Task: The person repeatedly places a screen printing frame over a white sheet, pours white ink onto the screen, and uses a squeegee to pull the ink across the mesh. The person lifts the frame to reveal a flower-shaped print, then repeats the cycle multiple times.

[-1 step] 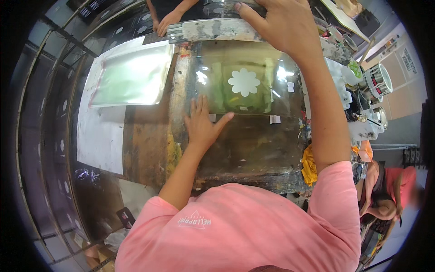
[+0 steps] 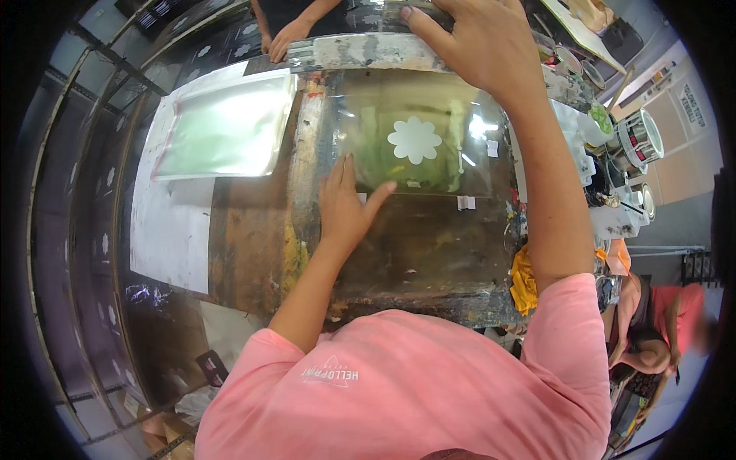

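Note:
A clear plastic sheet (image 2: 368,165) lies on the stained work table (image 2: 399,268), over a greenish area, with a white scalloped flower shape (image 2: 414,140) at its middle. My left hand (image 2: 343,203) rests at the sheet's near left corner, thumb spread from the fingers and nothing grasped. Reaching far forward, my right hand (image 2: 487,46) is over the right part of a paint-smeared bar (image 2: 368,52) beyond the sheet. Its thumb sticks out to the left; the other fingers are cut off by the picture's upper edge. Small pale tabs (image 2: 466,202) sit along the sheet's near edge.
A stack of clear plastic sheets (image 2: 226,126) lies on white paper (image 2: 170,230) at left. Metal racks (image 2: 73,230) line the far left. Cans (image 2: 640,138) and an orange-yellow cloth (image 2: 523,280) are at right. Another person's hands (image 2: 290,37) rest behind the bar; someone sits at far right.
My left hand has shifted slightly forward and to the right, its fingers drawn closer together. The right hand stays in nearly the same place.

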Motion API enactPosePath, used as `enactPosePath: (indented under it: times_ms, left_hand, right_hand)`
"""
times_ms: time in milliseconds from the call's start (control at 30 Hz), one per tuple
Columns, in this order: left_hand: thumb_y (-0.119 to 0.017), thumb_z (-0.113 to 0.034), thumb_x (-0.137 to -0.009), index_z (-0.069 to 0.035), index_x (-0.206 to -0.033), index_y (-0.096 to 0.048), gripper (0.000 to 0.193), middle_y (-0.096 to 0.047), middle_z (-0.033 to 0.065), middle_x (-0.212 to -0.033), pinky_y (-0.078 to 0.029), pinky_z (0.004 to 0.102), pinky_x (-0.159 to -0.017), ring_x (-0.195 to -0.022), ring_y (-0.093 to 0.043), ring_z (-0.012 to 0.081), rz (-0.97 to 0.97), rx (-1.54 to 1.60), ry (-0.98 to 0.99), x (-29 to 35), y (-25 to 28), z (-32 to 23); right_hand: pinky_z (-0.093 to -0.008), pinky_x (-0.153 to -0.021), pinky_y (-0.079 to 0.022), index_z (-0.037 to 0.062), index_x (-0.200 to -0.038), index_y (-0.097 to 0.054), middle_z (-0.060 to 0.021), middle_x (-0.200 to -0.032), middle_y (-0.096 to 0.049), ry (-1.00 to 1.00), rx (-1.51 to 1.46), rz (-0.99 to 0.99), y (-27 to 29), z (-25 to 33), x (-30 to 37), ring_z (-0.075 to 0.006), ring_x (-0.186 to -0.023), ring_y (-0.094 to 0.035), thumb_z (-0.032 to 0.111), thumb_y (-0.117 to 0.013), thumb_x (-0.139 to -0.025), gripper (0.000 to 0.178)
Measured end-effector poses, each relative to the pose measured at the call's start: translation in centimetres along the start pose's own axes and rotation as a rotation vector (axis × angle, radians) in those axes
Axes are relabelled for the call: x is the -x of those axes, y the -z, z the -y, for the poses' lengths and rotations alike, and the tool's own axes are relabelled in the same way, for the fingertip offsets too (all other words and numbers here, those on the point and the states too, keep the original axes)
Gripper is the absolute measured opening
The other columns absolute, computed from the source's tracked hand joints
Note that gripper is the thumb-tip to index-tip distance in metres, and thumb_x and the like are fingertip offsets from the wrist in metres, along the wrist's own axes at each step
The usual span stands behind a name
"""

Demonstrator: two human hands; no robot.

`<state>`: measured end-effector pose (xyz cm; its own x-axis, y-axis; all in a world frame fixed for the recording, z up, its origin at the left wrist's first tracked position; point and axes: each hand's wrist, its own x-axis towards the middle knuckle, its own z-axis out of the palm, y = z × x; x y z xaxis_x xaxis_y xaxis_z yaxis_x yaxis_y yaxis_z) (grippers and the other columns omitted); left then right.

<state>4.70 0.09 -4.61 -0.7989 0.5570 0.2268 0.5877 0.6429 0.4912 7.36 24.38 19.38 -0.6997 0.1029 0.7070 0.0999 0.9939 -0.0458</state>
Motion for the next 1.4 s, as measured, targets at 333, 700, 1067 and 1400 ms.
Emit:
enactPosePath:
  times_ms: [333,700,1067,1400]
  left_hand:
    - [-0.079,-0.013,-0.088,0.009,-0.142,-0.06,0.061,-0.075,0.0241,-0.122,-0.059,0.0335,-0.078,-0.09,-0.077,0.0238,-0.225,0.516,0.245,-7.7,5.8,4.0]
    - [-0.08,-0.025,-0.09,0.001,-0.148,-0.058,0.068,-0.069,0.03,-0.127,-0.058,0.0381,-0.09,-0.096,-0.078,0.0345,-0.46,0.187,0.264,-14.6,15.5,20.5]
    - [-0.045,-0.053,-0.11,-0.014,-0.16,-0.048,0.064,-0.037,0.0144,-0.171,-0.008,0.0702,-0.126,-0.159,-0.027,0.0415,-0.112,-0.413,0.01,-5.4,10.7,20.1]
    - [-0.045,-0.041,-0.113,-0.009,-0.12,-0.079,0.047,-0.076,0.0149,-0.125,-0.017,0.062,-0.128,-0.128,-0.065,0.035,-0.119,-0.231,-0.084,-9.1,15.5,14.9]
  right_hand:
    - [-0.0466,-0.085,-0.043,0.0067,-0.093,-0.076,-0.013,-0.077,-0.07,0.034,0.086,-0.035,-1.0,-1.0,-0.2,-0.0352,-0.078,-0.067,0.056,-0.062,-0.099,0.052]
    - [-0.0436,-0.086,-0.043,0.0027,-0.106,-0.076,-0.0193,-0.09,-0.072,-0.004,0.072,0.035,-0.6,-0.9,-0.4,-0.0381,-0.084,-0.064,0.056,-0.064,-0.098,0.056]
    - [-0.0444,-0.085,-0.043,0.0034,-0.099,-0.075,-0.0185,-0.087,-0.071,-0.009,0.064,0.068,-0.3,-0.6,-0.9,-0.0381,-0.084,-0.066,0.056,-0.06,-0.1,0.055]
    - [-0.0525,-0.082,-0.048,0.0022,-0.077,-0.071,-0.0216,-0.081,-0.073,-0.003,0.098,0.027,-0.2,-0.2,-0.4,-0.0393,-0.084,-0.071,0.052,-0.063,-0.094,0.053]
